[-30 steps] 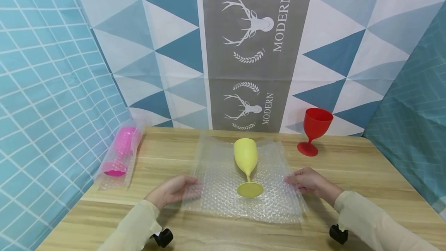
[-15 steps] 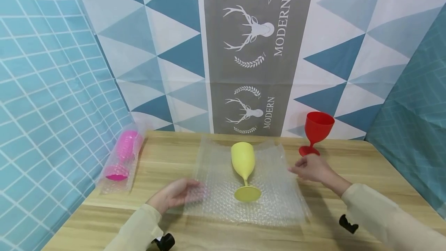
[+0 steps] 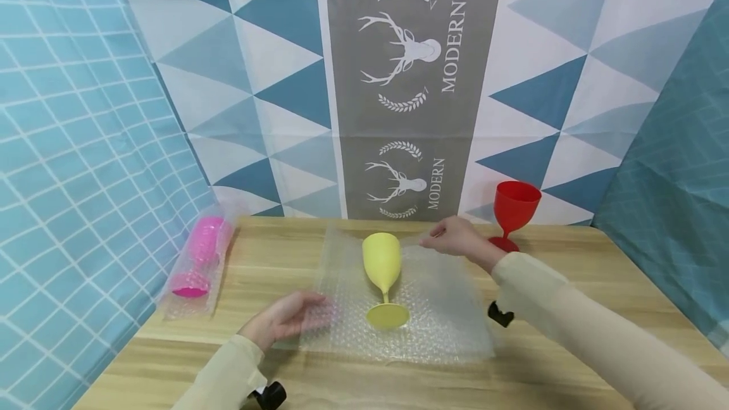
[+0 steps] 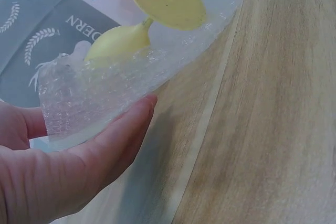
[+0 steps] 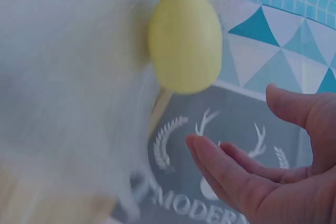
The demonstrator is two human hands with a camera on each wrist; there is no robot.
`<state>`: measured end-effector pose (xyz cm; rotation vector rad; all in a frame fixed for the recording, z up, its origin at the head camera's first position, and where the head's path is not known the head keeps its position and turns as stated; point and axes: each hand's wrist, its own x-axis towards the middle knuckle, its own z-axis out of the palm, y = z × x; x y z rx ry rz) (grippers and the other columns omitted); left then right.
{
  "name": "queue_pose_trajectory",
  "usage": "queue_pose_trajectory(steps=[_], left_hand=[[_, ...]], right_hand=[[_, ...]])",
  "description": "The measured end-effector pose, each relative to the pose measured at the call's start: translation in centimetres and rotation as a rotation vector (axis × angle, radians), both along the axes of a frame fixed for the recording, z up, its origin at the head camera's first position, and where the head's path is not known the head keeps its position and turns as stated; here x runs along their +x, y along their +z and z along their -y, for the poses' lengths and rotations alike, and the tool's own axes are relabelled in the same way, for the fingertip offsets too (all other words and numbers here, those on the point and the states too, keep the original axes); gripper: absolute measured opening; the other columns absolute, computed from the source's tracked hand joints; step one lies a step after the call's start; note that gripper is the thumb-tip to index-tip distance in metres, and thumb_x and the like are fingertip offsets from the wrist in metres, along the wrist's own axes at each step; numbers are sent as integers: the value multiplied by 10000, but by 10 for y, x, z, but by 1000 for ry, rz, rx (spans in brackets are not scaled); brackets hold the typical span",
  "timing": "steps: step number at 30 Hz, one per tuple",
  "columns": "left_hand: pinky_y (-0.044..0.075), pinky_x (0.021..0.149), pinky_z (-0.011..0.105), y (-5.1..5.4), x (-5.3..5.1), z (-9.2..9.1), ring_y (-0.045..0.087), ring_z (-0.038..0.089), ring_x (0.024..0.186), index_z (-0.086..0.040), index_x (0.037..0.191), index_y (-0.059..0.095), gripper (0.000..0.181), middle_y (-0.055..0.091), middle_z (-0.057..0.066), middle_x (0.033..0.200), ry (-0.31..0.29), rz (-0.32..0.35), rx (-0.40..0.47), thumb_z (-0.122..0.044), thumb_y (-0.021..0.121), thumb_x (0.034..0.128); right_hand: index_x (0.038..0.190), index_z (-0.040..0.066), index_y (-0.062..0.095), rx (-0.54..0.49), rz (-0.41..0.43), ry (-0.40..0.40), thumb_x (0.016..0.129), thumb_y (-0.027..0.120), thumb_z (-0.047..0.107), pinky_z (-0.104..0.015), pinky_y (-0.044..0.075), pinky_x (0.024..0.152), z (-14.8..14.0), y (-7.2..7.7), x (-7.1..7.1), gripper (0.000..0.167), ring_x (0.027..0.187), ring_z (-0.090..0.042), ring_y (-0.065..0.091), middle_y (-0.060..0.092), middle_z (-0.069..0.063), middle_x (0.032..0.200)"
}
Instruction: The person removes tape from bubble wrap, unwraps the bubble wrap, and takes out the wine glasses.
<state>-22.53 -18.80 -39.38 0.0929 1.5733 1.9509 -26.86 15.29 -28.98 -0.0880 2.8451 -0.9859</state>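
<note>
In the head view, a yellow goblet (image 3: 381,259) lies on its side on a sheet of bubble wrap (image 3: 435,315), its foot towards me and its bowl away. My left hand (image 3: 285,319) is at the sheet's left edge. In the left wrist view, its long fingers (image 4: 118,140) extend under the bubble wrap (image 4: 79,108), with the thumb on the sheet's other side, apart from them. My right hand (image 3: 455,237) is above the sheet's far right corner, beside the goblet's bowl. The right wrist view shows its fingers (image 5: 231,174) extended and thumb apart, holding nothing.
A red goblet (image 3: 515,207) stands upright at the back right, just behind my right wrist. At the left lies a pink goblet (image 3: 203,242) wrapped in bubble wrap. Patterned cloth (image 3: 273,81) hangs behind the wooden table (image 3: 575,296).
My right hand has left the sheet's right edge and moved up and left to its far corner. The yellow goblet has shifted slightly left. The left hand stays almost in place.
</note>
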Motion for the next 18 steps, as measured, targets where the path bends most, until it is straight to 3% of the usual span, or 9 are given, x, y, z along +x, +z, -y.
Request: queue_pose_trajectory(steps=[4, 6, 9, 12, 15, 18], left_hand=[[555, 934, 288, -4, 4, 0, 687, 173, 967, 196, 1339, 282, 459, 656, 99, 1052, 4, -13, -11, -110, 377, 1010], [555, 936, 298, -7, 8, 1, 686, 171, 962, 195, 1331, 282, 448, 649, 97, 1055, 7, -7, -25, -104, 372, 1010], [554, 940, 304, -10, 10, 1, 685, 165, 956, 200, 1339, 267, 462, 636, 107, 1070, 10, -2, -37, -108, 368, 1010], [548, 954, 309, -9, 9, -1, 683, 165, 972, 203, 1357, 252, 482, 639, 117, 1096, 0, -6, -30, -119, 362, 1016], [548, 952, 305, -4, 5, -3, 680, 160, 973, 203, 1351, 271, 476, 647, 112, 1094, -6, -21, -35, -127, 356, 1018], [553, 940, 298, 1, 0, -6, 678, 153, 952, 198, 1334, 289, 458, 638, 97, 1073, 2, -33, -48, -125, 355, 1016]], right_hand=[[1275, -102, 516, -180, 130, -7, 876, 679, 343, -424, 527, 977, 23, -8, -11, 619, 1051, -314, 671, 624, -249, 1212], [1334, -163, 395, -285, 200, -26, 882, 677, 310, -410, 518, 997, 34, -15, -14, 712, 1050, -318, 663, 586, -285, 1217], [1387, -191, 236, -414, 272, -70, 883, 677, 264, -366, 539, 968, 46, -24, -21, 809, 906, -258, 644, 559, -257, 1125], [1360, -142, 285, -444, 301, -102, 884, 674, 263, -294, 537, 898, 52, -29, -30, 736, 773, -152, 535, 508, -162, 999], [1311, -100, 414, -438, 328, -123, 886, 672, 309, -307, 516, 947, 56, -31, -38, 644, 886, -192, 552, 526, -208, 1093], [1346, -85, 443, -464, 364, -133, 888, 668, 345, -411, 454, 1081, 58, -30, -45, 668, 1201, -343, 533, 473, -294, 1352]])
